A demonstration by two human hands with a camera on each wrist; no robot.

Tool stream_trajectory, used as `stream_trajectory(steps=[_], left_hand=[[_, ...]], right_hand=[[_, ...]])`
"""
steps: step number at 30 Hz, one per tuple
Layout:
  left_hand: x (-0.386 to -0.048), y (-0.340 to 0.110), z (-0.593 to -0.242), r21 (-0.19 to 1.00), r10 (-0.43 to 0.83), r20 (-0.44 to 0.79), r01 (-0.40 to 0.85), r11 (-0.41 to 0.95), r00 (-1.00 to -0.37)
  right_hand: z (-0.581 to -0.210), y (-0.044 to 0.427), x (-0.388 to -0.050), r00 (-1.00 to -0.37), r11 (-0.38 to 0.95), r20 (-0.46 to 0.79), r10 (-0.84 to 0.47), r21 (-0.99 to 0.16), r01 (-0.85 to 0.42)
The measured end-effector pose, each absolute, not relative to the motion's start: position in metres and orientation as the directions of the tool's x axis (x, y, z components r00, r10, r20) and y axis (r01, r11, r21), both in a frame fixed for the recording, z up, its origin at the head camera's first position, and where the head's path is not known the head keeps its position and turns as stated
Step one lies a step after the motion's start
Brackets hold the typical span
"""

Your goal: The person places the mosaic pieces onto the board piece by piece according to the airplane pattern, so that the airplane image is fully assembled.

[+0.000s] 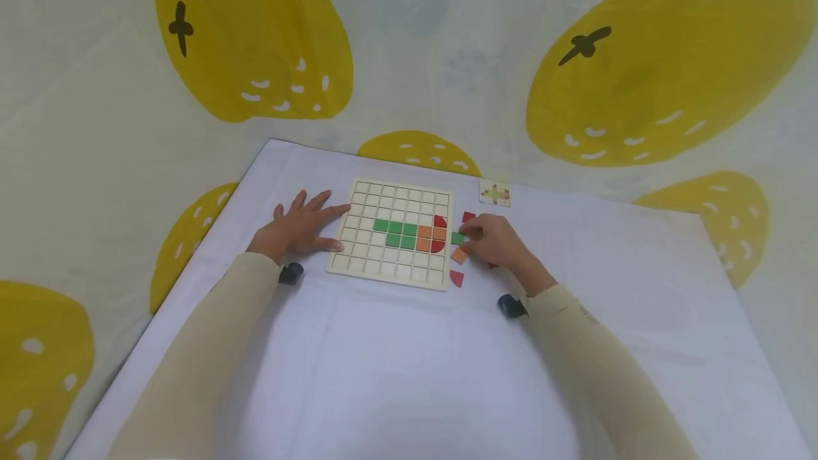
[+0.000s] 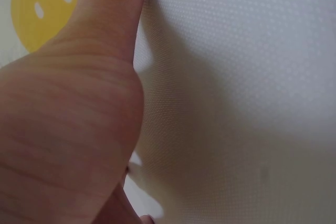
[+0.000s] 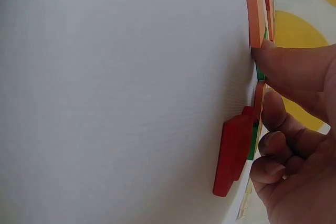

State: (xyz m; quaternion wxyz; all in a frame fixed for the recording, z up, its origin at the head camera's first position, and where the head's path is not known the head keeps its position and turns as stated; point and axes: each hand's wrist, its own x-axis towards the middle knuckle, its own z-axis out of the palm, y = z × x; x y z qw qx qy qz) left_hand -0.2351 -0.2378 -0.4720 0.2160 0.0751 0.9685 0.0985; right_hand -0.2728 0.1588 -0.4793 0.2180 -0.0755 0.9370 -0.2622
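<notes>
A pale square grid board [image 1: 364, 261] lies on the white table. Green, orange and red tiles fill some of its middle cells, with red quarter-rounds at the right end. My left hand [image 1: 297, 229] is spread flat, forefinger and thumb touching the board's left edge; the left wrist view shows mostly palm and thumb [image 2: 100, 19]. Beside the board's right edge, my right hand [image 1: 495, 238] pinches a green square tile [image 1: 457, 238] between thumb and forefinger. Its other fingers are curled in the right wrist view, near an orange tile [image 3: 255, 19] and red pieces [image 3: 233, 150].
A small picture card [image 1: 495, 192] lies beyond the board's far right corner. Loose pieces lie right of the board: an orange tile [image 1: 459, 255], a red quarter-round [image 1: 456, 278] and a red piece [image 1: 469, 216]. A lemon-patterned cloth [image 1: 434, 55] hangs behind the table.
</notes>
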Motion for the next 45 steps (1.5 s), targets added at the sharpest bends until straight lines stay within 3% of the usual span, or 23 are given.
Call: stream_trajectory(steps=[8, 16, 45], left_hand=[[-0.237, -0.237, -0.474, 0.221, 0.181, -0.411, 0.095, 0.971, -0.894], [-0.24, -0.239, -0.478, 0.196, 0.167, -0.418, 0.091, 0.976, -0.893], [-0.241, -0.238, -0.477, 0.196, 0.161, -0.429, 0.083, 0.977, -0.889]], right_hand=[[-0.481, 0.157, -0.273, -0.895, 0.87, -0.348, -0.279, -0.486, -0.082], [-0.475, 0.156, -0.273, -0.889, 0.858, -0.379, -0.256, -0.514, -0.027], [-0.47, 0.128, -0.267, -0.875, 0.811, -0.286, -0.391, -0.557, -0.18]])
